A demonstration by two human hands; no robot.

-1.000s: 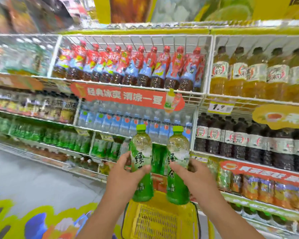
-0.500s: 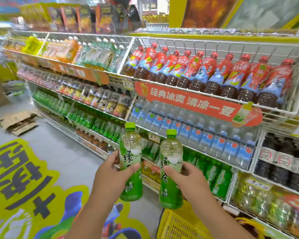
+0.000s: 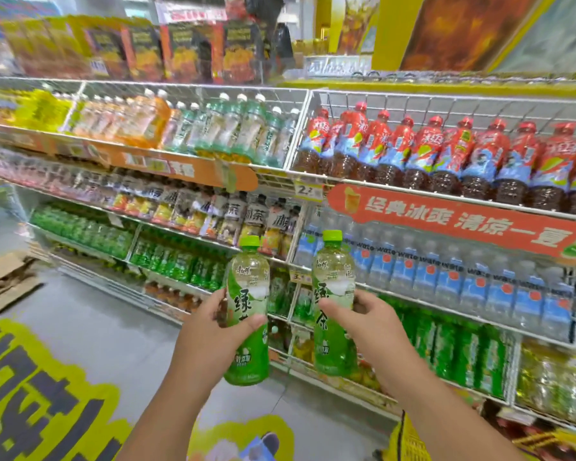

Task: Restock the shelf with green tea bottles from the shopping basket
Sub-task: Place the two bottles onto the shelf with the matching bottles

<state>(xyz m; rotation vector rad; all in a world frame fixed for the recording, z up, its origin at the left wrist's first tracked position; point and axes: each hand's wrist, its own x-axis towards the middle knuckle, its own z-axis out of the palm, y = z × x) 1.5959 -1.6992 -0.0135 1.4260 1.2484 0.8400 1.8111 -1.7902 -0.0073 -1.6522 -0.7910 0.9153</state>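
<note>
shelf crowded, green row low, bump could topple neighbours | basket below right of shelf | left hand grip wraps green tea bottle before shelf | right hand grip wraps second bottle; one-handed hold may slip

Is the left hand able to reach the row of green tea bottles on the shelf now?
Probably yes. The left hand grips a green tea bottle upright in open air, and nothing stands between it and the green bottles on the shelf; the shelf front looks open.
</note>
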